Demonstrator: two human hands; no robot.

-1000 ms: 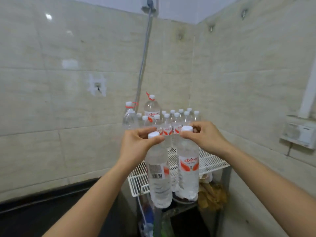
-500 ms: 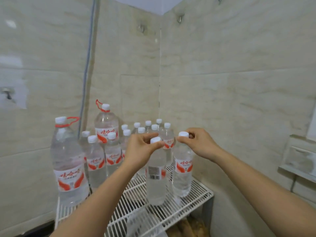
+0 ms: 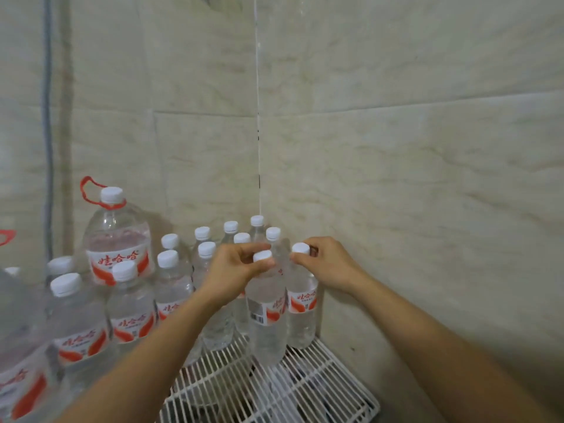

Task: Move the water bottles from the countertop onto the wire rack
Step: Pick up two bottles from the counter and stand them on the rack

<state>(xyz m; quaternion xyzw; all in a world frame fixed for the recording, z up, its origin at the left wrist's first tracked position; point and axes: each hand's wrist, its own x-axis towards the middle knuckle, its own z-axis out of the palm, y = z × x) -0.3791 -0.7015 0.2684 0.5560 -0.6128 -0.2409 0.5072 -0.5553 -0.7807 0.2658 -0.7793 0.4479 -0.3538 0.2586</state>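
Observation:
My left hand (image 3: 235, 271) pinches the white cap of a clear water bottle (image 3: 267, 325) with a red and white label. My right hand (image 3: 328, 265) pinches the cap of a second bottle (image 3: 302, 312) just to its right, close to the right wall. Both bottles stand upright with their bases at the white wire rack (image 3: 308, 392). Whether they rest fully on the wires I cannot tell. Behind and left of them, several more small capped bottles (image 3: 171, 288) stand in rows on the rack.
A large jug (image 3: 117, 239) with a red carry loop stands at the back left, another large jug (image 3: 21, 346) at the near left edge. Tiled walls meet in a corner right behind the bottles. Bare wire shows at the rack's front right.
Both hands have carried their bottles forward and down onto the rack near the corner. The view has closed in on the rack, and the bottles now sit against the back rows.

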